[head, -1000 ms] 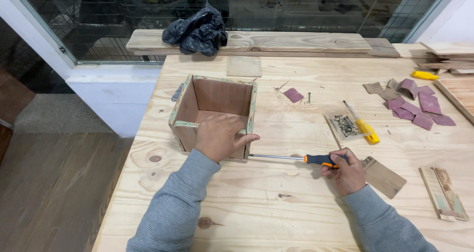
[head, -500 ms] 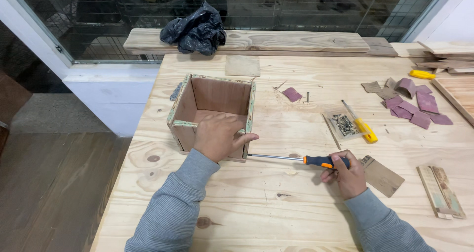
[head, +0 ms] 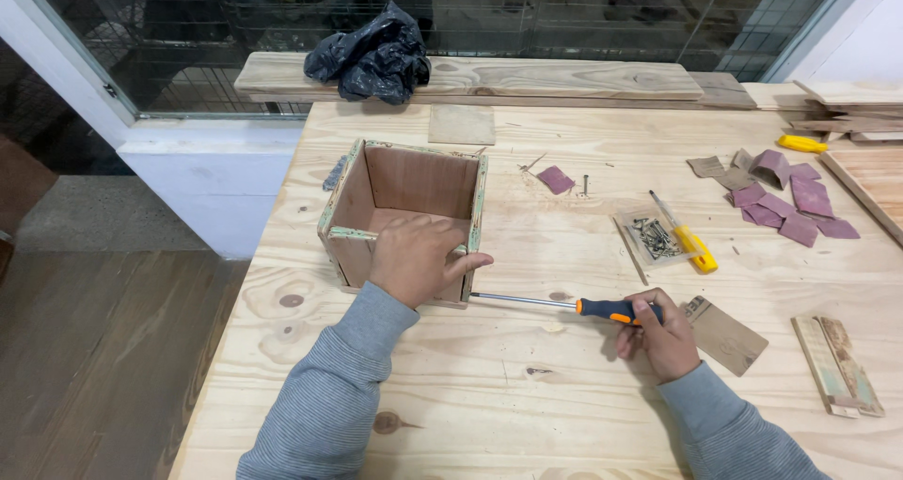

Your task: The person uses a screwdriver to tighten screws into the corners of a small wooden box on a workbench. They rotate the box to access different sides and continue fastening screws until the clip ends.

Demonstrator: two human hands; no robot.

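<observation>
An open wooden box (head: 414, 184) with greenish edges stands on the pale wooden table (head: 527, 405). My left hand (head: 419, 259) lies over the box's near wall and grips it, thumb pointing right. My right hand (head: 658, 334) holds a screwdriver (head: 574, 305) with an orange and black handle. Its long metal shaft lies level and its tip touches the box's near right corner, low down.
A small packet of screws (head: 649, 238) and a yellow utility knife (head: 691, 245) lie right of the box. Several purple sandpaper scraps (head: 785, 198) are at far right. A brown card (head: 724, 334), a wood strip (head: 837, 362), a black bag (head: 372, 52) on planks and a small board (head: 461, 123) are around.
The view has shifted slightly. Both hands stay as they were, the screwdriver still at the box's corner.
</observation>
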